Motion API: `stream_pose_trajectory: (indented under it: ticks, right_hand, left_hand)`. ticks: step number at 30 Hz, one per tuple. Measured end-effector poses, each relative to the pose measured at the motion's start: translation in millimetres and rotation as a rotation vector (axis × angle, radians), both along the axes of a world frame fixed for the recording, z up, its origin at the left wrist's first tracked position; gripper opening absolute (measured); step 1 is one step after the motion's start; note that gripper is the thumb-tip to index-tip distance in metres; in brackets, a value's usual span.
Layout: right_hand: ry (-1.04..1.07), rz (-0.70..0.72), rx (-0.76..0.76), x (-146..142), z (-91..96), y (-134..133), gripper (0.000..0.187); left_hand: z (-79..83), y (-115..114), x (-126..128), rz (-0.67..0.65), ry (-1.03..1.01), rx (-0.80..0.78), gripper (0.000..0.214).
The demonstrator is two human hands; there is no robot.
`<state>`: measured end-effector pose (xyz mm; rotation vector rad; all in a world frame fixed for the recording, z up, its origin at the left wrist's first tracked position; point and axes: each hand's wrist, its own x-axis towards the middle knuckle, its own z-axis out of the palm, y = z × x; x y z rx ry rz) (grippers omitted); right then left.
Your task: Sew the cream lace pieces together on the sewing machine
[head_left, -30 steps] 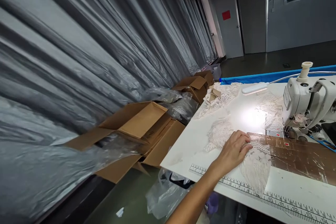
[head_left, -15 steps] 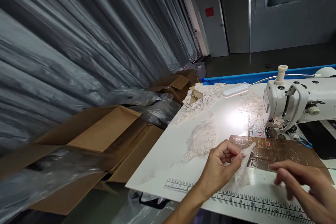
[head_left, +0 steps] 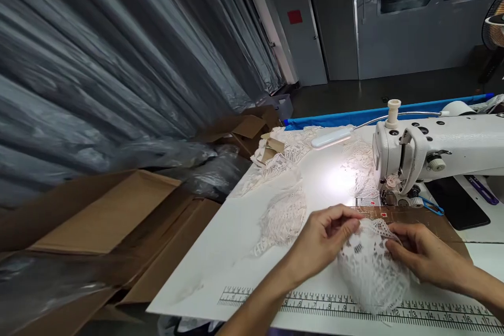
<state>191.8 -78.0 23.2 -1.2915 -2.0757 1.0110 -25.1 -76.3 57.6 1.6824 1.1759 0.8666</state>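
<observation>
A piece of white lace (head_left: 372,268) hangs between my two hands above the table's front part. My left hand (head_left: 325,236) pinches its upper left edge between thumb and fingers. At the upper right edge, my right hand (head_left: 423,252) grips the lace with thumb and forefinger. The lace is spread out and its lower end reaches down over the printed ruler (head_left: 315,302). Just beyond my hands stands a white sewing machine (head_left: 409,152). A brown plate (head_left: 429,220) lies in front of it, partly hidden by my hands and the lace.
Lace pieces (head_left: 283,215) lie left of my hands, with more lace (head_left: 291,149) at the back. A lamp (head_left: 333,137) lights the table. Blue snips (head_left: 432,206) and a black phone (head_left: 457,205) are beside the machine. Open cardboard boxes (head_left: 110,210) stand off the table's left edge.
My right hand, empty before, has come in and taken hold of the lace. The lace went from narrow and folded to spread out. The view has swung to the right.
</observation>
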Motion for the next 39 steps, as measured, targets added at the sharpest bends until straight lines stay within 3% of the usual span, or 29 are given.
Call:
stream_pose_trajectory:
  ticks: [3,6,9,12,16,20,25,28,32,36,39]
  right_hand:
    - [-0.190,-0.014,0.074,2.5,-4.2,16.0,0.031]
    - [-0.220,-0.100,0.058,2.3,-2.2,25.2,0.032]
    - [-0.199,-0.096,-0.043,2.1,4.6,26.6,0.032]
    - [-0.244,-0.100,-0.069,2.8,10.1,24.2,0.026]
    - [-0.282,-0.140,0.024,4.1,6.9,19.5,0.020]
    - [-0.218,-0.229,0.107,4.5,-3.9,14.3,0.024]
    - [-0.117,-0.303,0.191,1.9,-18.4,6.9,0.027]
    - [-0.130,-0.255,0.274,-2.5,-23.7,2.3,0.027]
    - [-0.272,-0.145,0.385,-6.9,-22.8,-1.1,0.028]
    - [-0.291,0.019,0.338,2.8,-13.7,9.0,0.026]
    - [-0.250,0.002,0.297,16.9,-11.2,22.8,0.028]
  left_hand:
    - [-4.3,22.7,-3.2,-0.001,0.308,0.270,0.019]
    - [-16.7,41.5,1.2,0.008,0.685,0.628,0.022]
    - [-27.8,47.2,10.4,-0.131,0.791,0.838,0.023]
    - [-33.0,42.1,18.0,-0.347,0.634,0.839,0.021]
    - [-42.2,36.3,20.0,-0.453,0.550,0.793,0.024]
    - [-55.8,40.9,17.0,-0.432,0.632,0.856,0.039]
    - [-56.7,44.4,17.4,-0.302,0.572,0.939,0.034]
    - [-52.1,40.8,22.4,-0.218,0.478,1.004,0.018]
    - [-51.7,35.5,29.9,-0.286,0.424,1.020,0.015]
    - [-56.0,35.3,31.2,-0.314,0.475,0.993,0.016]
    - [-59.1,35.8,29.2,-0.305,0.461,1.029,0.017]
